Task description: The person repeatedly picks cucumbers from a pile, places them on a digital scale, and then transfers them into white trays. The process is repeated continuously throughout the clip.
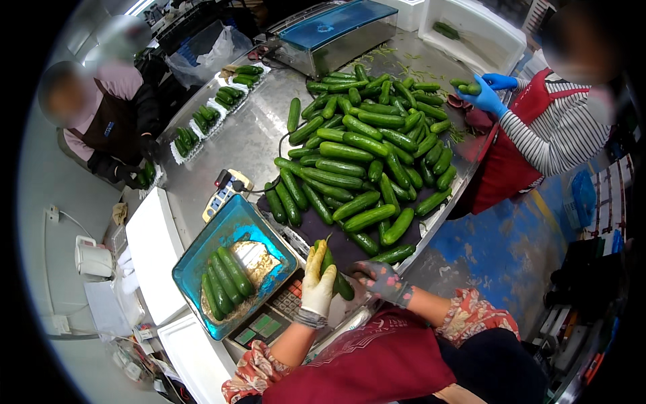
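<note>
My left hand [317, 288], in a white glove with yellowed fingers, is closed around a green cucumber [343, 285] beside the scale's keypad. Close by on the right, my right hand [383, 280] wears a grey patterned glove, its fingers stretched toward that cucumber; I see nothing in its grasp. In front of both hands a large heap of cucumbers [346, 166] covers a dark cloth on the metal table. Several cucumbers [227, 281] lie side by side on the blue tray [187, 271] of a weighing scale [259, 324] at my left.
A power strip [225, 195] with a black cable sits behind the scale. Packs of cucumbers [205, 118] line the table's left edge, near a co-worker in a brown apron [108, 121]. Another co-worker's blue-gloved hands [490, 97] hold cucumbers at the right, beside a white box [474, 30].
</note>
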{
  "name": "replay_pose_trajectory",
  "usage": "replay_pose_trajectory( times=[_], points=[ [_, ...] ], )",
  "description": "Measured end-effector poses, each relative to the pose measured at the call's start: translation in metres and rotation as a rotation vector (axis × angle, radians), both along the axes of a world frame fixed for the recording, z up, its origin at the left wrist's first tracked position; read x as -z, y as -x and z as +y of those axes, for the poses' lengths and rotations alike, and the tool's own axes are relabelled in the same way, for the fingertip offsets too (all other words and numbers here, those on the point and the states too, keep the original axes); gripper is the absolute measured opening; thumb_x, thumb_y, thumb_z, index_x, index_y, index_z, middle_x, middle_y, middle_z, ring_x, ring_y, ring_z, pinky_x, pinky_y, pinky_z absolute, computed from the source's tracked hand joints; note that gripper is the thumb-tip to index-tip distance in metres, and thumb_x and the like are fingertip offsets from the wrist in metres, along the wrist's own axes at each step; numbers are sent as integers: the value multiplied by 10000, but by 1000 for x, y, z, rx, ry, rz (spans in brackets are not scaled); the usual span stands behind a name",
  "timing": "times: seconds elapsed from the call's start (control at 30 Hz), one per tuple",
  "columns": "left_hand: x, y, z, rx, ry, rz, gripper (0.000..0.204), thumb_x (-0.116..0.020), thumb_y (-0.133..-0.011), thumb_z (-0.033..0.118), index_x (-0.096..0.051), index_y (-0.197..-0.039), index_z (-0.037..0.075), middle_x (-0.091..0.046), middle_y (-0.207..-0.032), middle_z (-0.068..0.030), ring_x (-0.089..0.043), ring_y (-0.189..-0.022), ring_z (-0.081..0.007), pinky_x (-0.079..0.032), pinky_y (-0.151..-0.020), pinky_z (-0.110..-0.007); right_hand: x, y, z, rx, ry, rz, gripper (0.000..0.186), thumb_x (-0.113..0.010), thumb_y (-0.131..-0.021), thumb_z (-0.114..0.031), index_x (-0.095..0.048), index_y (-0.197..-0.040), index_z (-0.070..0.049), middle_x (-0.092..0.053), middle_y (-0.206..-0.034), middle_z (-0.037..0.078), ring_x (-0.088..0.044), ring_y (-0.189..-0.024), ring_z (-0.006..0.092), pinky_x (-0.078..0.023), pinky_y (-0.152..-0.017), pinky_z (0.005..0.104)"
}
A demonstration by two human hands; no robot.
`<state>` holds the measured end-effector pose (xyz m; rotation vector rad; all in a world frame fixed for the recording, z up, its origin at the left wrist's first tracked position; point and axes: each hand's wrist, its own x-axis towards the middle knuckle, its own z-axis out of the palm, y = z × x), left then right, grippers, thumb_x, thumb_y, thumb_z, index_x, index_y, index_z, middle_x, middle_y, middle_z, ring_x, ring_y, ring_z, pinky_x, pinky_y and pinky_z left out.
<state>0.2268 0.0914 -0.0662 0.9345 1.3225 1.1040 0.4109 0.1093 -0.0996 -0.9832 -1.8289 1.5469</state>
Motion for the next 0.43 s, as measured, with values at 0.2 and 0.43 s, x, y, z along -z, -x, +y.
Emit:
replay_pose_trajectory(
  times=[0.2,0.43],
  points=[
    [39,-12,8,73,198,-131,663,-525,-844,37,-239,-1431,147,-156,-1454,-176,-288,-1199,-204,-297,-952,-277,-16,-36,23,397,2,12,318,-514,-820,-18,-556,-1134,-17,-621,-922,78,-592,-843,134,-461,-756,262],
    [27,-12,11,34,233,-139,630,-529,-844,34,-302,-1413,184,-395,-1280,-153,-457,-961,-117,-416,-813,-229,-39,-22,93,155,-469,-438,357,-599,-785,-133,-550,-1133,-74,-600,-1019,143,-605,-910,250,-479,-793,373]
  ],
)
